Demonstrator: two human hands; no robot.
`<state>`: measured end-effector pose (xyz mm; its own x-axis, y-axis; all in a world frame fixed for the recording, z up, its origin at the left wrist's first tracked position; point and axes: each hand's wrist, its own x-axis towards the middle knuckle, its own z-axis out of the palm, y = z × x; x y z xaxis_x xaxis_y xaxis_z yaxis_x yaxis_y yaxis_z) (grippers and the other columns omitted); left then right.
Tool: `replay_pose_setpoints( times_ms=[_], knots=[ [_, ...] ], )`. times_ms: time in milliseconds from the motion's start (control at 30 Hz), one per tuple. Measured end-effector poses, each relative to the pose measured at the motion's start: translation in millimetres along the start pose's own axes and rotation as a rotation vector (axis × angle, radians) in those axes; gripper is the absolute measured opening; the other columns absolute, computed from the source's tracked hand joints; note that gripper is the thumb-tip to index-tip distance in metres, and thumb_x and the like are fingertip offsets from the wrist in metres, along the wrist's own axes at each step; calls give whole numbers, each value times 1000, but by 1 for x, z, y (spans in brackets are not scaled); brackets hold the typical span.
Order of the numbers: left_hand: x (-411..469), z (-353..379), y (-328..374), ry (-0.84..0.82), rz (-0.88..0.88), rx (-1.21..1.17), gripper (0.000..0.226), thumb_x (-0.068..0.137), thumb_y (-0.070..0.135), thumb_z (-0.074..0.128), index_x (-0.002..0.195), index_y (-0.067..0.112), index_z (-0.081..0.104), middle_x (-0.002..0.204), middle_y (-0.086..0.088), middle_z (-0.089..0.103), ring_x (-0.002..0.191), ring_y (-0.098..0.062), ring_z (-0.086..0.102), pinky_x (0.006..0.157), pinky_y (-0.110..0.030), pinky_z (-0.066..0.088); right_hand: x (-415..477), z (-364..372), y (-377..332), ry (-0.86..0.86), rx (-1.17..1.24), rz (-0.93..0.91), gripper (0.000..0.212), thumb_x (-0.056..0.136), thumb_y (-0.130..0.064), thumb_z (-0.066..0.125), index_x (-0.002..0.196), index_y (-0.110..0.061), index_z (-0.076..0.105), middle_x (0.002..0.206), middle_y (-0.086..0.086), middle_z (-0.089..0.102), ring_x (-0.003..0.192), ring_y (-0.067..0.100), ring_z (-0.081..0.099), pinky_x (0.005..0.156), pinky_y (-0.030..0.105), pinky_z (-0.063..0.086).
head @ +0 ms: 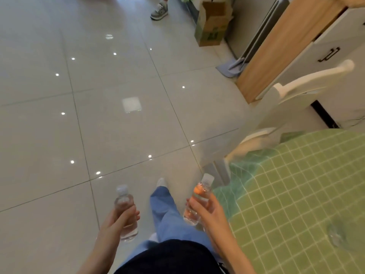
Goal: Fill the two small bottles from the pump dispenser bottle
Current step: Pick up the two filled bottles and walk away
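The left hand (116, 222) is curled round the left bottle (123, 201), small and clear, held upright over the tiled floor (98, 115) with its cap on. The right hand (210, 213) grips the right bottle (201, 194), also capped, beside the green checked tablecloth (296, 194). Both seem to hold clear liquid, though blur hides the level. An orange patch shows near the right bottle's shoulder.

Both bare forearms reached forward, well apart. The left hand (118, 222) curled round a clear small bottle (122, 200); the right hand (207, 211) gripped an orange-marked small bottle (199, 195).
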<state>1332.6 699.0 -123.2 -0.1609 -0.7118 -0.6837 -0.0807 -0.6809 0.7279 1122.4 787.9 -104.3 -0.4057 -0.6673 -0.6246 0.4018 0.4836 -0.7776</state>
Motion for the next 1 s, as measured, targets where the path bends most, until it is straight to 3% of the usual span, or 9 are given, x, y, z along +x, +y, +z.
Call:
replay_pose_setpoints(
  times_ms=[133, 367, 533, 700, 800, 867, 1000],
  knots=[
    [50, 18, 42, 21, -1, -3, 18, 85, 14, 60, 102, 15, 65, 78, -4, 75, 81, -22, 70, 74, -36, 49, 60, 9, -39, -9, 26, -12, 46, 62, -32, 76, 105, -23, 64, 89, 2, 74, 88, 15, 71, 81, 29, 52],
    [125, 58, 132, 6, 93, 2, 14, 86, 16, 58, 97, 20, 65, 79, -1, 74, 75, -14, 71, 72, -33, 49, 146, 9, -114, -19, 53, -37, 48, 60, -35, 77, 106, -26, 64, 96, 5, 72, 95, 21, 68, 84, 34, 52],
    [185, 93, 185, -49, 90, 75, 10, 87, 17, 58, 93, 18, 65, 78, -2, 74, 79, -19, 69, 72, -34, 49, 194, 14, -154, 20, 111, -28, 48, 60, -33, 77, 106, -26, 65, 94, 4, 72, 90, 17, 68, 80, 32, 51],
    [252, 134, 238, -145, 72, 143, 10, 89, 16, 56, 94, 16, 64, 82, -4, 72, 84, -23, 68, 73, -34, 49, 246, 13, -192, 132, 142, -44, 41, 58, -37, 78, 97, -29, 69, 90, 4, 72, 86, 14, 69, 75, 28, 51],
    [295, 161, 277, -251, 72, 226, 13, 90, 16, 54, 99, 17, 63, 88, -4, 69, 87, -24, 67, 76, -35, 49, 282, 13, -218, 211, 169, -35, 51, 57, -40, 79, 105, -29, 67, 101, 7, 72, 97, 21, 68, 86, 36, 52],
    [324, 181, 304, -314, 77, 276, 11, 90, 15, 55, 95, 19, 64, 85, -2, 69, 85, -23, 66, 77, -35, 49, 304, 14, -238, 261, 203, -47, 58, 56, -41, 81, 110, -28, 65, 106, 8, 71, 103, 25, 66, 90, 40, 51],
    [376, 223, 359, -410, 104, 367, 14, 89, 13, 56, 86, 22, 66, 77, 3, 70, 78, -16, 66, 71, -27, 49, 345, 17, -282, 326, 247, -75, 48, 54, -47, 81, 99, -37, 69, 100, 5, 73, 98, 20, 69, 88, 38, 52]
  ],
)
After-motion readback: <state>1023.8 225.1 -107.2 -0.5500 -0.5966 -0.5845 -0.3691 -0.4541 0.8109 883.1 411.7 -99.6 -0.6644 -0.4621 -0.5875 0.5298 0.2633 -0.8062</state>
